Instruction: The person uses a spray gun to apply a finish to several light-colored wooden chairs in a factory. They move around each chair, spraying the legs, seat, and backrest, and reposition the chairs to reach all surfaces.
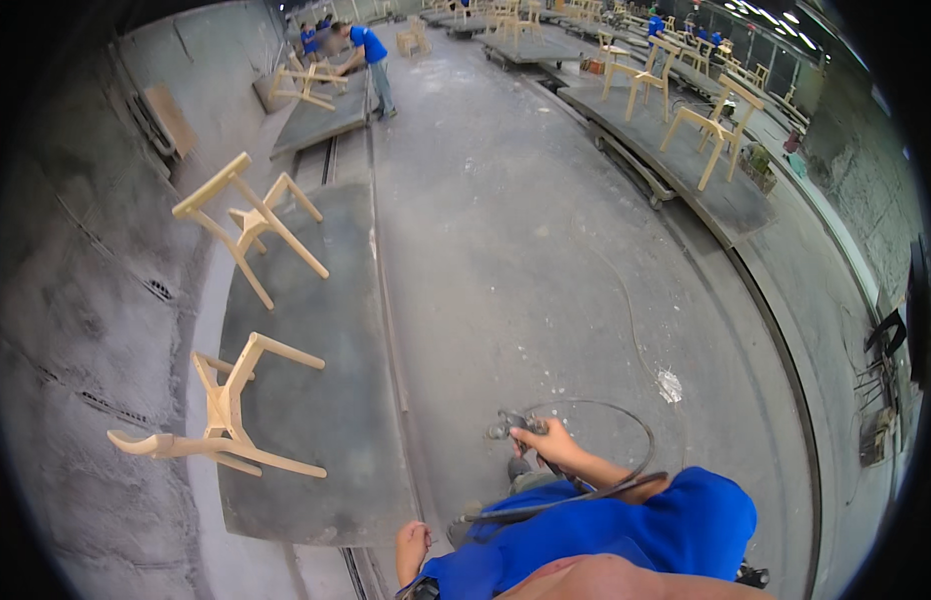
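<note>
My right hand (552, 440) is closed round the handle of a spray gun (514, 424), held out in front of my body. A dark hose (650, 430) loops from the gun past my forearm. Low by the platform's near corner, my left hand (413, 545) has its fingers curled in; what they hold, if anything, is too small to make out. To my left, a pale wooden chair frame (226, 410) lies tipped over on a dark grey platform (316, 490). Farther along the same platform lies a second wooden chair frame (256, 220). Neither hand touches a chair.
A stained wall (106, 300) runs along the left. Rails (396, 380) edge the platform. On the right, wooden chairs (716, 125) stand on a long wheeled platform (636, 140). Ahead at the left, a person in blue (371, 60) bends over another chair (308, 85). A thin line (631, 310) trails across the floor.
</note>
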Motion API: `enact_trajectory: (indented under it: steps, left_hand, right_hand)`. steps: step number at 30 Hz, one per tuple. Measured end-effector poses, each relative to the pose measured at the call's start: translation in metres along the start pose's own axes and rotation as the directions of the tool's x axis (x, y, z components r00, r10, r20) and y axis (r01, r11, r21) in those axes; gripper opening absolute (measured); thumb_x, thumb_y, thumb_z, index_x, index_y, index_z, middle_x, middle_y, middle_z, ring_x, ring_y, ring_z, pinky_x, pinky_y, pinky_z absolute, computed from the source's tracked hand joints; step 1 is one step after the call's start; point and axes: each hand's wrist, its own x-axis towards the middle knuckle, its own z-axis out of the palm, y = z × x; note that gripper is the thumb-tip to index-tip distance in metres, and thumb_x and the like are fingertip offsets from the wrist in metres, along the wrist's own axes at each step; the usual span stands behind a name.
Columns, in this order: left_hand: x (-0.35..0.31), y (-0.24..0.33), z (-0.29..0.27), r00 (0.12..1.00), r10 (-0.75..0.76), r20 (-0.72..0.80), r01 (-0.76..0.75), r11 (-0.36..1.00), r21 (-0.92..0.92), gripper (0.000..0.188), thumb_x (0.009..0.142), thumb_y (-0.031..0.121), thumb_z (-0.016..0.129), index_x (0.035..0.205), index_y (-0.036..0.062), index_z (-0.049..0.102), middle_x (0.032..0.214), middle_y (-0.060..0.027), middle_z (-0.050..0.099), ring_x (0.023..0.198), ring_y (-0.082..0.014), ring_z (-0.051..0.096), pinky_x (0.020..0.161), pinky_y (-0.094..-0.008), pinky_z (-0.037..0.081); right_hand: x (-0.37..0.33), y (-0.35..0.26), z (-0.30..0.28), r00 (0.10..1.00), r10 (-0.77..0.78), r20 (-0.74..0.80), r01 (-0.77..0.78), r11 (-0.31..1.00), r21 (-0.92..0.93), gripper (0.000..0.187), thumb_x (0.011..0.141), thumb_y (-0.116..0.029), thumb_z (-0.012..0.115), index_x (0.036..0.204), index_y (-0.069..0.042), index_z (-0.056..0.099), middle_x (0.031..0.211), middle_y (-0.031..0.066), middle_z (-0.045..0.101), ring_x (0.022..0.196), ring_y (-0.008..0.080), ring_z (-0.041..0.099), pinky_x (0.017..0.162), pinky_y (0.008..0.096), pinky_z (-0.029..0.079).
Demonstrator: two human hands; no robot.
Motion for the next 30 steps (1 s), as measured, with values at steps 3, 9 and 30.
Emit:
enact_trajectory:
  steps: [3,9,30]
  left_hand:
    - [0.017,-0.001,-0.01,0.973,0.004,-0.232,-0.042,0.986,-0.161,0.018,0.097,0.017,0.058,0.09,0.0041,0.068,0.063,-0.0043,0.06,0.053,-0.012,0.055,0.051,-0.0273,0.045]
    - [0.086,0.023,-0.123,0.668,0.181,-0.722,-0.25,0.968,0.012,0.045,0.098,0.022,0.063,0.136,0.0018,0.052,0.124,-0.0143,0.06,0.11,-0.0214,0.059,0.091,-0.0329,0.048]
    - [0.224,0.18,-0.463,-0.501,0.057,-0.864,-0.131,0.981,0.141,0.059,0.095,0.029,0.069,0.135,-0.0118,0.053,0.13,-0.0254,0.06,0.12,-0.035,0.06,0.103,-0.0468,0.049]
  right_hand:
    - [0.079,-0.02,0.004,0.981,0.192,0.027,-0.189,0.979,-0.081,0.028,0.092,-0.032,0.075,0.098,-0.007,0.065,0.082,0.0044,0.072,0.075,0.0117,0.07,0.049,0.027,0.043]
    - [0.184,-0.044,0.06,0.939,0.229,0.258,-0.179,0.963,-0.202,0.033,0.092,-0.041,0.074,0.097,-0.01,0.065,0.083,-0.0002,0.07,0.075,0.0088,0.067,0.053,0.0251,0.042]
    - [0.452,-0.179,0.263,0.974,0.004,0.227,0.027,0.991,-0.132,0.087,0.099,-0.076,0.017,0.117,-0.003,0.062,0.083,0.0074,0.066,0.072,0.016,0.065,0.05,0.0251,0.044]
